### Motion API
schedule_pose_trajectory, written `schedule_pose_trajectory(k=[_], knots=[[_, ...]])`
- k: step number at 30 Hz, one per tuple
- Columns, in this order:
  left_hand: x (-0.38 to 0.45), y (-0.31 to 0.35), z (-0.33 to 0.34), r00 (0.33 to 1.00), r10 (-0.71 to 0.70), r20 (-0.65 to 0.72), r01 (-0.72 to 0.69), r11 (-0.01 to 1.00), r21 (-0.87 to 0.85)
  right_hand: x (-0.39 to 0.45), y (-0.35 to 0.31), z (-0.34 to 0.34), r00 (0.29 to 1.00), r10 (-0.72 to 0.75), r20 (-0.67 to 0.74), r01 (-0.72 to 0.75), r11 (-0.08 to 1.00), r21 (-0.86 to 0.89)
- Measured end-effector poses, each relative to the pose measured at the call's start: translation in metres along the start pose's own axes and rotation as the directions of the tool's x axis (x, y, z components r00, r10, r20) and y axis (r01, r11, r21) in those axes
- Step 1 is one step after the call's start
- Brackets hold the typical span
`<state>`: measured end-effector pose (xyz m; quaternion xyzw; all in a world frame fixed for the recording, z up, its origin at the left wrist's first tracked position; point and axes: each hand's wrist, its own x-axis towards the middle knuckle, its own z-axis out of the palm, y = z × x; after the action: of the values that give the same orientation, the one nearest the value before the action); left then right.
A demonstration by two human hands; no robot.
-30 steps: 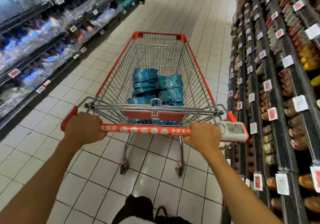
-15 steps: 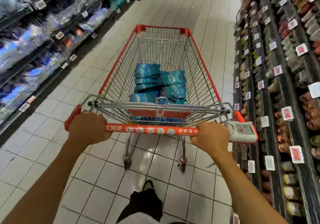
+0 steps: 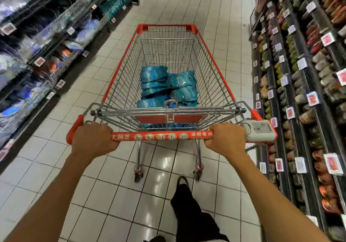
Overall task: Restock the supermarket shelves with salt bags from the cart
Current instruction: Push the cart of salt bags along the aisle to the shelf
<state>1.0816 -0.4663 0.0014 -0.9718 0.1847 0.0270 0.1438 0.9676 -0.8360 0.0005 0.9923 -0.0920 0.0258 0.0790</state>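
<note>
While both hands (image 3: pixel 94 138) (image 3: pixel 226 138) grip the cart handle (image 3: pixel 161 136), I see salt bags (image 3: pixel 165 86) straight ahead, equally near either.

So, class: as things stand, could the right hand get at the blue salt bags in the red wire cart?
Probably yes. The right hand grips the red handle bar, but the blue salt bags lie uncovered just beyond it in the open-topped red wire cart, once it lets go.

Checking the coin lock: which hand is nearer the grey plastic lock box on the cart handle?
Right. The right hand grips the handle beside the grey plastic lock box; the left hand grips the far end.
</note>
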Motion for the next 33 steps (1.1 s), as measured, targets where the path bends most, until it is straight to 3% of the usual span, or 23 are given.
schedule_pose_trajectory(k=[7,16,22,28,33], knots=[[0.125,0.018,-0.024,0.999,-0.045,0.027,0.045,0.999,-0.012,0.136,0.043,0.013,0.994,-0.017,-0.107,0.022,0.999,0.047],[0.281,0.025,-0.043,0.996,-0.085,0.004,0.085,0.996,-0.010,0.302,0.082,0.034,0.998,-0.063,-0.008,0.063,0.997,-0.036],[0.391,0.013,-0.043,0.993,-0.116,0.004,0.116,0.993,-0.025,0.411,0.095,0.047,0.996,-0.081,-0.026,0.079,0.996,-0.051],[0.506,-0.002,-0.046,0.996,-0.086,-0.027,0.086,0.996,-0.012,0.523,0.104,0.053,0.993,-0.061,-0.102,0.069,0.995,0.069],[0.600,-0.010,-0.056,0.995,-0.098,-0.032,0.098,0.995,-0.009,0.618,0.113,0.061,0.997,-0.042,-0.065,0.045,0.998,0.038]])
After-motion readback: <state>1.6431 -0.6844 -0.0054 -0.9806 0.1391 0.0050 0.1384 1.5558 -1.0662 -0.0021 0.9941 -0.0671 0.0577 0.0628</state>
